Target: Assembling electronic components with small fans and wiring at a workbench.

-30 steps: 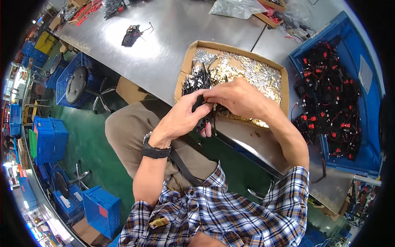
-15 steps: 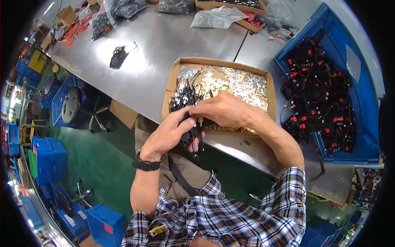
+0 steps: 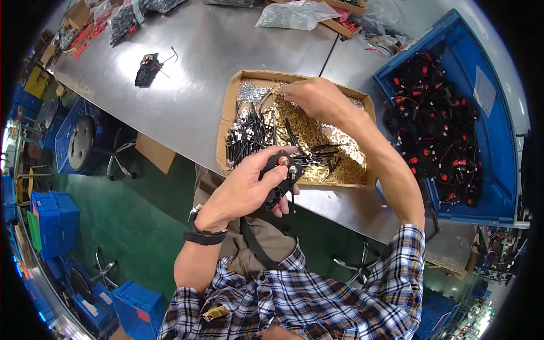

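- Gripping a black plastic housing with a red rim (image 3: 273, 198), the left hand (image 3: 246, 184) wraps it from the left, thumb laid across its upper face and other fingertips showing beyond its right side.
- The housing is held up just off the near edge of a shallow, open brown cardboard tray (image 3: 222, 139), its upper end close to the tray's lower left part.
- Its long axis seems to run mainly away from the body, the far end leaning slightly right; a round, shiny metal stud (image 3: 293, 169) faces up at that end, next to the thumb tip.
- The right hand (image 3: 324, 103) reaches over the tray from the right, fingers bent and pointing left; whether the fingertips pinch a piece cannot be told.
- Those fingertips are at the tray's far left part, between a patch of small silver metal rings (image 3: 252, 94) and a spread of small gold-coloured metal pieces (image 3: 303, 133).
- From them, the housing lies almost straight back toward the body, well apart, with thin black cables with pale metal ends (image 3: 247, 133) heaped to the left of that line.
- The left hand is the nearer one to the housing; the right is nearer to the silver rings.
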The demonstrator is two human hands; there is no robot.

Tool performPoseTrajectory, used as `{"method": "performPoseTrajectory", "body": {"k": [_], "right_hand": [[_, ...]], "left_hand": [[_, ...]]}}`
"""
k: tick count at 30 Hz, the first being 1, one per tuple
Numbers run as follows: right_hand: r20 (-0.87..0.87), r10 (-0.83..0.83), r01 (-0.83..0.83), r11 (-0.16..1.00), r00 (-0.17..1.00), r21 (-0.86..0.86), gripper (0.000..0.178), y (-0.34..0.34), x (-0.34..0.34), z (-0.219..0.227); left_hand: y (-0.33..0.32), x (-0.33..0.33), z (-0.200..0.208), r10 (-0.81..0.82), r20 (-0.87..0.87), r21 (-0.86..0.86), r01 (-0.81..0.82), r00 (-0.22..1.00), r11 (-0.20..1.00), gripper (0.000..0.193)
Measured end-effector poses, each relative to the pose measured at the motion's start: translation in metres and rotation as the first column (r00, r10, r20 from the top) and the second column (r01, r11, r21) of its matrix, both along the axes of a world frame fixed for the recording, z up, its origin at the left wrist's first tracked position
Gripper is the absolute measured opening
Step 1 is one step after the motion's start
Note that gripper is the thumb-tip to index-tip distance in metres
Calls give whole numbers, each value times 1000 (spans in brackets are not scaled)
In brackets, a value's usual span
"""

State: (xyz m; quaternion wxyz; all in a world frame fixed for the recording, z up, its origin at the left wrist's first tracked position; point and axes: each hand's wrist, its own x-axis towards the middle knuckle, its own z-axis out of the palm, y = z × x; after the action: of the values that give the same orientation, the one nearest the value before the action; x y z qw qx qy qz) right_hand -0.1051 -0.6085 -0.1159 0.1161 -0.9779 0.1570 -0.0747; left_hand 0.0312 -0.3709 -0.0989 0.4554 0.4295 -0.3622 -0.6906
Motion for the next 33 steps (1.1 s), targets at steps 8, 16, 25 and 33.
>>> {"method": "performPoseTrajectory", "body": {"k": [8,16,25,33], "right_hand": [[4,-57,57,994,998,-92,15,-2,4,-23],[-51,-233,236,970,971,54,22,-2,-14,-7],[66,-398,352,868,915,351,21,72,-44,34],[129,-160,65,838,979,542,12,103,-27,40]], "left_hand": [[-5,-2,-2,-20,19,12,20,1000,1000,40],[-10,2,-2,25,4,-9,-25,1000,1000,40],[-22,2,-10,78,43,-10,-78,996,997,39],[-23,-2,-12,108,135,-82,-97,985,992,33]]}}
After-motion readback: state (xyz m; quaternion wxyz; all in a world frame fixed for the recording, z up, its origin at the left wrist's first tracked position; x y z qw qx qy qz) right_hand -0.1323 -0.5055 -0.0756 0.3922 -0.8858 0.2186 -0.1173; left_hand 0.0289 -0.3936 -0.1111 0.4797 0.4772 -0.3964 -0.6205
